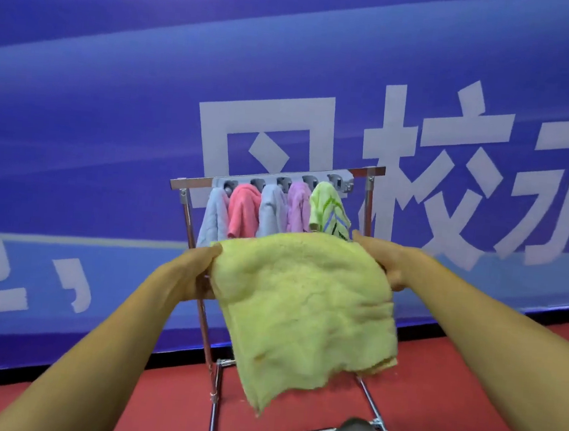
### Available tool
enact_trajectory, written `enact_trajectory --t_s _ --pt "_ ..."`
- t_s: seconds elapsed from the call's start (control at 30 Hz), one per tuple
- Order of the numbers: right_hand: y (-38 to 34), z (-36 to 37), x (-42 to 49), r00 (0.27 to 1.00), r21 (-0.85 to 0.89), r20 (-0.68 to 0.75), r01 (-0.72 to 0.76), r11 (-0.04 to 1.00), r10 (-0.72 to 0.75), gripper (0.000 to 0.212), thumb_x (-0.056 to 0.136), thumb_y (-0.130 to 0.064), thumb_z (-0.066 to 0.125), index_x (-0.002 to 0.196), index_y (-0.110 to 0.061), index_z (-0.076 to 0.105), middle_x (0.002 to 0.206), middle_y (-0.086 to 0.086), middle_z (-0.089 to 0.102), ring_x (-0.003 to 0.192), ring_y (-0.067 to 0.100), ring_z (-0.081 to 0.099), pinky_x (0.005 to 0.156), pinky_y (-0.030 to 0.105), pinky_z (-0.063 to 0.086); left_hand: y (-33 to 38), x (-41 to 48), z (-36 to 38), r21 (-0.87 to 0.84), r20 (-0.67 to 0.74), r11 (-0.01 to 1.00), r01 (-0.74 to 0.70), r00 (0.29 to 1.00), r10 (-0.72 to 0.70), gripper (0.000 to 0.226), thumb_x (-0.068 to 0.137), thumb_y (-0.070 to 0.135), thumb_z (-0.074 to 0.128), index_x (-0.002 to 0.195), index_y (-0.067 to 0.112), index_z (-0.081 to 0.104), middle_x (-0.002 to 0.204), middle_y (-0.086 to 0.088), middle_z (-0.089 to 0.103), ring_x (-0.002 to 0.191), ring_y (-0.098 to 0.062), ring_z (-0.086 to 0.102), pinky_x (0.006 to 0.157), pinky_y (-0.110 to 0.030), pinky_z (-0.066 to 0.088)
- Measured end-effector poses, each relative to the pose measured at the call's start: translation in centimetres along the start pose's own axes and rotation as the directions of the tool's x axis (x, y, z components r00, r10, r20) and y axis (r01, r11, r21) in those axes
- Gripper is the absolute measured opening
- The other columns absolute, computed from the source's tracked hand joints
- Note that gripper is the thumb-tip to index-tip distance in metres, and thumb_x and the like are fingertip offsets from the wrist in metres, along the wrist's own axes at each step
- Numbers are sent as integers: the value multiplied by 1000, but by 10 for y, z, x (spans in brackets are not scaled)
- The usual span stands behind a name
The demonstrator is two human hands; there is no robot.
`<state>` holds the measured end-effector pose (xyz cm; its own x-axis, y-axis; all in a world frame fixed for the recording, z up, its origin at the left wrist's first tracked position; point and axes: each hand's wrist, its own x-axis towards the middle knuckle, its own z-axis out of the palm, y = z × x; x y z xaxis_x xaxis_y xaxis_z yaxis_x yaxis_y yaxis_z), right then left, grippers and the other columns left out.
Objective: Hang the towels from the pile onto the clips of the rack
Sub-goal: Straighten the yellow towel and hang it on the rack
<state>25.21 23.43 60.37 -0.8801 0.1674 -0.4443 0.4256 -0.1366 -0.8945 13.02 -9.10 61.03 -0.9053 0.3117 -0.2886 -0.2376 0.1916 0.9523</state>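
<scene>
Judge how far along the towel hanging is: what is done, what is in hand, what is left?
Done: five towels hang on the rack, pale blue towel to green patterned towel. In hand: left hand and right hand grip a yellow towel before it. Left: clipping it, likely on the free clip at the right end. The pile is out of view.

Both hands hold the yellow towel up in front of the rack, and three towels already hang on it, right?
No. The head view shows five towels hanging on the rack, not three. The left hand and right hand do hold the yellow towel in front of it.
</scene>
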Motion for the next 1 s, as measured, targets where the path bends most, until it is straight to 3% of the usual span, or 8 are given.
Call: enact_trajectory --t_s 0.1,0.27,0.37,0.53,0.67,0.8,0.93,1.0 --pt "-1 4 -12 992 -13 123 -37 999 39 73 85 -68 61 125 -7 67 120 19 70 111 32 67 90 47 56 -9 -12 4 265 212 959 97 965 -156 47 79 43 81 114 12 71 106 -6 75 91 -22 70 73 -32 58" --pt "0 8 -11 983 54 149 97 994 -104 24 90 -3 68 113 0 65 98 16 72 89 25 72 91 43 59 -9 -7 6 -330 242 944 -5 966 90 59 96 56 57 136 13 63 124 -14 71 113 -32 65 85 -42 56" --pt "10 13 -15 991 -109 129 -27 994 41 12 92 8 60 103 8 66 90 17 74 76 22 76 68 33 64 -31 -24 18 -112 401 989 102 915 -49 56 95 57 56 122 10 71 120 -15 72 106 -31 69 89 -44 55" --pt "10 10 -9 969 338 -11 235 911 -246 19 100 -9 57 116 0 65 91 14 76 78 23 76 64 37 63 -21 -15 24 -206 149 976 -70 984 102 32 95 30 66 124 17 68 116 -7 75 107 -22 70 89 -39 58" --pt "22 13 -3 994 83 103 17 996 -25 48 95 -39 63 131 -7 60 116 14 71 102 27 69 95 45 56 -14 -12 13 27 131 999 -30 991 27 40 86 39 74 117 13 68 119 -6 72 106 -26 69 90 -45 59" --pt "9 8 -6 964 375 50 224 900 -261 65 81 -35 84 134 -6 62 128 16 66 119 31 65 100 49 54 -2 -4 6 -210 60 969 -131 987 147 49 94 54 62 130 20 63 124 -9 72 110 -25 71 76 -42 63" --pt "15 21 -15 978 15 169 120 993 -120 29 97 -19 64 122 -5 66 117 13 72 102 23 72 102 46 53 -6 -17 12 -39 161 999 22 987 -16 47 93 47 66 128 16 65 117 -12 74 106 -29 70 80 -47 60" --pt "9 21 -18 968 94 147 193 977 -205 31 94 -16 67 122 -3 65 109 14 73 96 23 73 94 42 58 -6 -19 15 -12 152 1000 -1 988 2 41 94 29 68 129 8 66 117 -14 74 106 -30 69 82 -41 57"
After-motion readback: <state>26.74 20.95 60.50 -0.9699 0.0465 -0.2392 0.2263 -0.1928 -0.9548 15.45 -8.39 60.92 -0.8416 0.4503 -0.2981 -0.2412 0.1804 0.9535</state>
